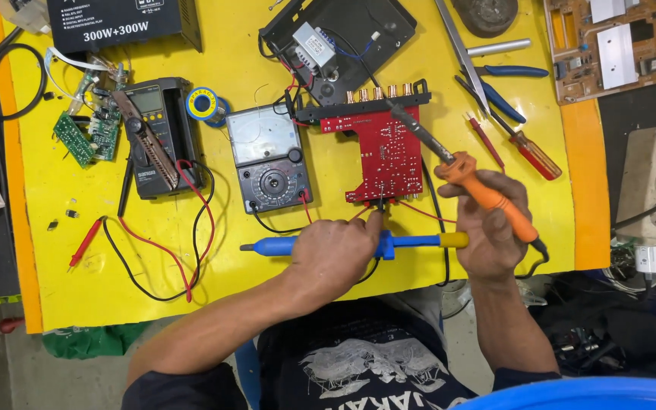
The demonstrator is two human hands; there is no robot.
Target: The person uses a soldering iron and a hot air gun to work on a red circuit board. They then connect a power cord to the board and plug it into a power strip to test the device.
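Hands are seen low in the centre of the frame, above a yellow work mat. The left hand is curled, its fingertips pressed at the lower edge of a red circuit board, where thin wires meet the board; whether a wire is actually pinched there cannot be told. Beneath that hand a blue desoldering pump with a yellow end is laid crosswise, its long axis running left to right.

The right hand is clenched around the orange handle of a soldering iron. The iron's long axis is slanted from lower right to upper left, so that its dark tip is held over the upper part of the board, well beyond the edge touched by the left hand. That lower edge is nearer the left hand; the iron's tip lies up and right of it.

Further up, an analogue meter is set left of the board, a digital multimeter further left, and screwdrivers at upper right.
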